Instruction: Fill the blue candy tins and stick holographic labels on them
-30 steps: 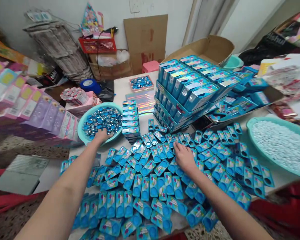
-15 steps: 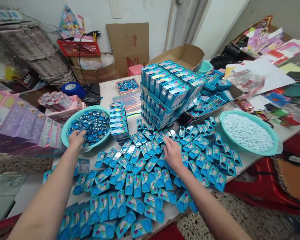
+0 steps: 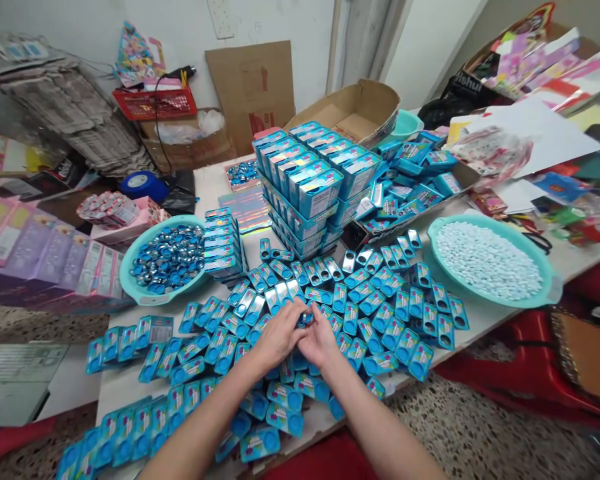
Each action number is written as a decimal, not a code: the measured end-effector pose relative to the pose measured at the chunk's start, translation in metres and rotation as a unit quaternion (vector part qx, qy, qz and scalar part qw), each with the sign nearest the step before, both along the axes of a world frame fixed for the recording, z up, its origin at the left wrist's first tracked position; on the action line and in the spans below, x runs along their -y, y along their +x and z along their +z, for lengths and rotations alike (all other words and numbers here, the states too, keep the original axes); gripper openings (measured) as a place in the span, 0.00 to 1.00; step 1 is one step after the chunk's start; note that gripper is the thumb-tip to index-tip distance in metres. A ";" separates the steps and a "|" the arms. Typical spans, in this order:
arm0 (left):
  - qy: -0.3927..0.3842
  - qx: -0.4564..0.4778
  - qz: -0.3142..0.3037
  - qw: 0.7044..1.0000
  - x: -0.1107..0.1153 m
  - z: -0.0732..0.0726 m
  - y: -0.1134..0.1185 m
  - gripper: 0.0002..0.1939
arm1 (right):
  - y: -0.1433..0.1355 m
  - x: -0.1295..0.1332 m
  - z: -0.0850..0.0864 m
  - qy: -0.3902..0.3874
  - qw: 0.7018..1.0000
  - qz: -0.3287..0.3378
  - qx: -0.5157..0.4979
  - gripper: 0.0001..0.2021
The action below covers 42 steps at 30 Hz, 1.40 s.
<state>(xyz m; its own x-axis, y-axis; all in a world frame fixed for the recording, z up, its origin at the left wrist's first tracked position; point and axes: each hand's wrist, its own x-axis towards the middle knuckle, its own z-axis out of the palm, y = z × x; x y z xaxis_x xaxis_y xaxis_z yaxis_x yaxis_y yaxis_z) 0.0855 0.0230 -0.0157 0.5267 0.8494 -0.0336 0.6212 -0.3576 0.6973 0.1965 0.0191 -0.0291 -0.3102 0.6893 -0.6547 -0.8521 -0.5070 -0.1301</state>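
My left hand [image 3: 276, 337] and my right hand [image 3: 321, 339] meet above the middle of the table. Between them show small round blue-and-silver caps [image 3: 305, 320]; their exact number is hidden by the fingers. The right hand is cupped around them from the right, while the left closes over them with its fingers curled. Under and around both hands lie many small blue printed boxes [image 3: 350, 319], each with a round recess or hole at one end. An aqua bowl [image 3: 130, 283] on the left is full of similar round caps [image 3: 167, 260].
At right stands an aqua bowl [image 3: 550, 297] of white pieces. Stacked trays of blue boxes [image 3: 300, 180] rise behind the hands, beside a shorter stack [image 3: 223, 243]. A carton of loose blue boxes [image 3: 420, 180] sits back right. Purple boxes [image 3: 55, 260] line the left.
My left hand has left the bowl of caps and moved right to meet my right hand. The right hand has come left and lower, off the boxes. The view has shifted slightly.
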 end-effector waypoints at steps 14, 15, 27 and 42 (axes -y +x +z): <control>-0.064 0.030 0.025 0.997 -0.035 0.013 0.046 0.11 | 0.065 -0.011 -0.016 0.033 0.999 0.002 0.029 0.06; -0.071 0.038 0.041 0.996 -0.036 0.012 0.048 0.11 | 0.069 -0.011 -0.017 0.036 0.999 0.013 0.035 0.07; -0.150 -0.033 0.214 0.965 -0.074 0.000 0.063 0.07 | 0.090 -0.021 -0.014 0.051 0.989 0.061 0.121 0.11; -0.207 -0.422 0.152 0.869 -0.159 -0.013 0.108 0.18 | 0.116 -0.027 -0.018 0.048 0.971 0.100 0.213 0.12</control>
<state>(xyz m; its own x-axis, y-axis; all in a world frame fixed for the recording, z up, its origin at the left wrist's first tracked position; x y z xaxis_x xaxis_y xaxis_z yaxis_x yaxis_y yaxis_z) 0.1930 0.1818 -0.0282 -0.0813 0.7681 -0.6351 0.9960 0.0857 -0.0239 0.3128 0.0460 -0.0474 -0.1581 0.7075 -0.6888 -0.5967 -0.6243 -0.5042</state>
